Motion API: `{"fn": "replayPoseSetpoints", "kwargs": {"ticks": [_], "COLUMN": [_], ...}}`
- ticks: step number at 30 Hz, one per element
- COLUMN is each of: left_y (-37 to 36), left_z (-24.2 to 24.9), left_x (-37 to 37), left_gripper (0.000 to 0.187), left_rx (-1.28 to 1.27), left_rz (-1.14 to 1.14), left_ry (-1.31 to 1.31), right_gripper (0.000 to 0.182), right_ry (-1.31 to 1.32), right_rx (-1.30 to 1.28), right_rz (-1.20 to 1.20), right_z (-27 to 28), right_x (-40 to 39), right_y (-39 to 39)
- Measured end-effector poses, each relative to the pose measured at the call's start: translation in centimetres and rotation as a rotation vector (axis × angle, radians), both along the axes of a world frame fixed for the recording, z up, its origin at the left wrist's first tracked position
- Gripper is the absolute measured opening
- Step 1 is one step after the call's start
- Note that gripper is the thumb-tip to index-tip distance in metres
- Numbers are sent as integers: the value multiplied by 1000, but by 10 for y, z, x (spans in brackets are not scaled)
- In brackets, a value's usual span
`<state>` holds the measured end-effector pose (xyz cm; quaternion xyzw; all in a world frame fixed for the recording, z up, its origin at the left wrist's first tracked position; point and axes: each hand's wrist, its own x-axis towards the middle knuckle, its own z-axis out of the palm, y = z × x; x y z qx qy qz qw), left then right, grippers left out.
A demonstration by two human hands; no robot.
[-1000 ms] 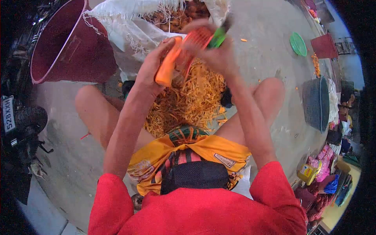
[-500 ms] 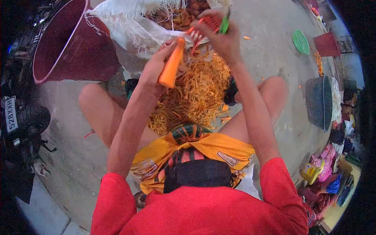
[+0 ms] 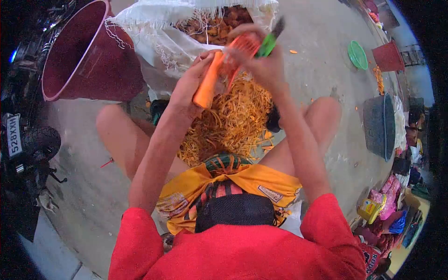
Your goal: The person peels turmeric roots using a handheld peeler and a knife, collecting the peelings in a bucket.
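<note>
My left hand [image 3: 190, 79] is closed round a peeled orange carrot [image 3: 208, 84], whose thick end points down toward me. Facing it, my right hand [image 3: 263, 65] grips a red slotted plastic peeler [image 3: 246, 43], close against the carrot's upper side; motion blurs it. A green-handled knife [image 3: 267, 45] with a dark blade also sticks out of the right hand, pointing up and away. Below both hands lies a large heap of orange peelings [image 3: 233, 116] between my legs. Beyond them, an open white woven sack [image 3: 158, 25] contains orange-brown pieces.
A big maroon tub [image 3: 109, 65] stands tilted at the left, near a parked motorcycle [image 3: 35, 144]. On the right are a green basket [image 3: 358, 55], a red bucket [image 3: 388, 56] and a dark grey tub [image 3: 379, 126]. Assorted bags and cloths [image 3: 387, 200] line the right edge.
The carrot and my left hand have shifted slightly down and right. My right hand has turned and moved a little, so the knife blade shows more clearly.
</note>
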<state>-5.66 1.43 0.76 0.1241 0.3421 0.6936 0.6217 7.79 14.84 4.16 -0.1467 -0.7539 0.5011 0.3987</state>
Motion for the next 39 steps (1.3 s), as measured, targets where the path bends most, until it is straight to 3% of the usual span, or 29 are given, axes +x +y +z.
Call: {"fn": "replayPoseSetpoints", "kwargs": {"ticks": [2,4,5,6,8,9,10,12,14,16,17,20,22,24,26,28,34,35,36,38,39], "left_y": [2,-2,-4,-3,-3,-5,-4,-1,-4,-3,-2,1,3,-4,-7,-7,-2,-3,-3,-7,-6], "left_z": [13,2,-4,-7,-11,-20,-6,31,15,5,8,1,4,7,12,16,16,13,11,8,8], "left_x": [6,1,-1,-2,-8,-19,-11,10,4,-9,-2,-2,-2,-4,0,-1,3,3,3,-1,-1], "left_gripper": [33,34,34,34,37,36,36,28,26,23,22,22,22,32,27,22,22,22,21,19,19], "left_rx": [-147,-134,-100,-94,-55,-46,-42,-149,-172,-5,-56,-9,-69,-33,-36,-35,-110,-89,-59,-149,-76], "left_rz": [100,79,59,60,-16,-122,-120,69,90,-74,24,11,89,-48,-55,-51,90,75,60,44,22], "left_ry": [-50,18,84,80,-103,-69,-66,-118,-102,-67,-5,-87,-98,-37,-38,-37,-20,3,25,-29,-42], "right_gripper": [26,26,24,24,21,25,25,27,29,29,29,30,30,30,29,30,33,32,32,32,32], "right_ry": [66,-41,7,4,78,122,125,26,16,-14,89,82,94,54,-31,127,36,65,62,107,111], "right_rx": [152,201,-17,-10,42,-134,-131,216,119,-23,-152,1,-8,78,124,-75,100,217,217,-47,-42], "right_rz": [114,-41,-59,-58,-261,-126,-123,129,162,-84,-58,-251,-260,-352,-466,-306,150,-19,-25,-247,-245], "right_z": [1,-10,-9,-8,-7,3,5,4,-3,-10,-3,-5,-18,-25,-23,-9,-3,-8,-11,-14,-10], "right_x": [-2,-1,-3,-3,-3,-3,-1,-1,-7,-15,-9,-4,-5,-6,5,4,-4,-9,-12,-8,-8], "right_y": [-13,-2,18,28,41,19,-2,-26,-17,8,17,27,31,49,59,53,-24,-14,4,33,31]}}
